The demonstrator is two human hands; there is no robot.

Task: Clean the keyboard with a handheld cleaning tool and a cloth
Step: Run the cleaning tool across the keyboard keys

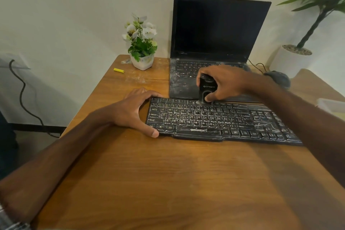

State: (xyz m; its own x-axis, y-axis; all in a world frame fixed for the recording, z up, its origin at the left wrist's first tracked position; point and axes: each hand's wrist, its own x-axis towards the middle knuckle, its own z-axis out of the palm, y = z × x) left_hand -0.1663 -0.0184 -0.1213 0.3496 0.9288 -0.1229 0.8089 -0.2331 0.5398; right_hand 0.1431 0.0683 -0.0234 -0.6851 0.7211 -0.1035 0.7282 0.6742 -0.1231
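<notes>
A wooden table [168,183] with warm brown grain fills the near ground, its far edge towards a plain pale wall [74,5]. At its far side stand a small white pot of white flowers [142,60] and an open laptop [218,30] (screen dark). Far right, a tall green plant rises from a white pot [291,59]. On the left a dark cable [21,95] trails down along the wall.

Bare forearms [65,145], bare left hand [130,112], bare right hand [227,84], blurred silvery item [9,218] beside left arm
</notes>
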